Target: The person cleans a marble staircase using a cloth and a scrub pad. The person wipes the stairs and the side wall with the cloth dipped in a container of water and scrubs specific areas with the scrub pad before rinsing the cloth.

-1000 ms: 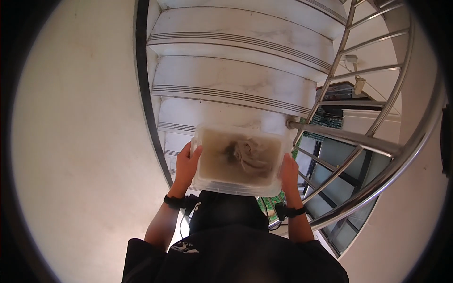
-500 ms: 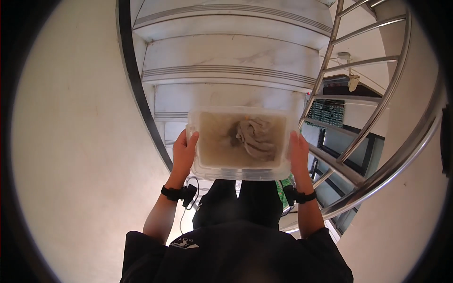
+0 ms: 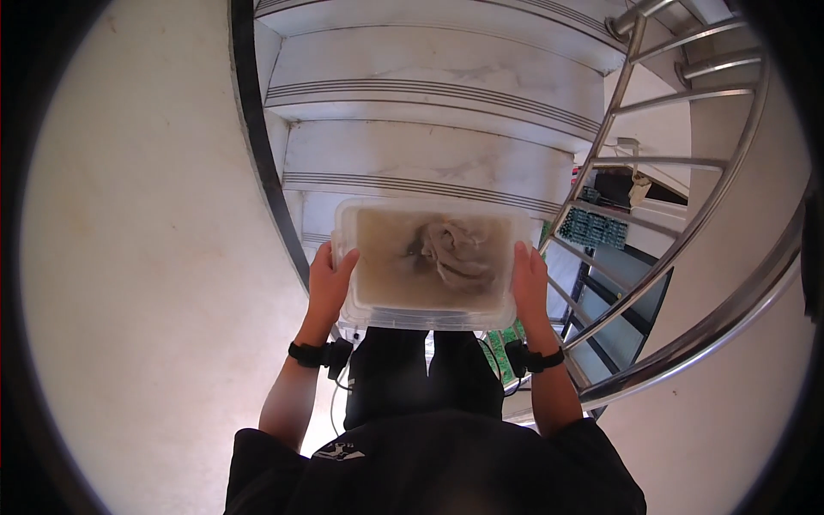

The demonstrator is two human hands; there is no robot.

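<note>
Left hand (image 3: 327,285), right hand (image 3: 530,281): two grips on one tub (image 3: 412,319); one cloth (image 3: 461,256) inside

- The translucent rectangular plastic tub (image 3: 412,320) hides part of the fingers on my left hand (image 3: 329,281) and my right hand (image 3: 530,283).
- Inside the tub, cloudy brown liquid (image 3: 382,266) hides the underside of the crumpled grey cloth (image 3: 459,257).
- Below the tub, the lower edge cuts off my black short-sleeved shirt (image 3: 446,463).
- Right of the tub, the thick shiny metal handrail (image 3: 678,365) leaves the view.

No text is readable (shirt print (image 3: 341,450) too small).
</note>
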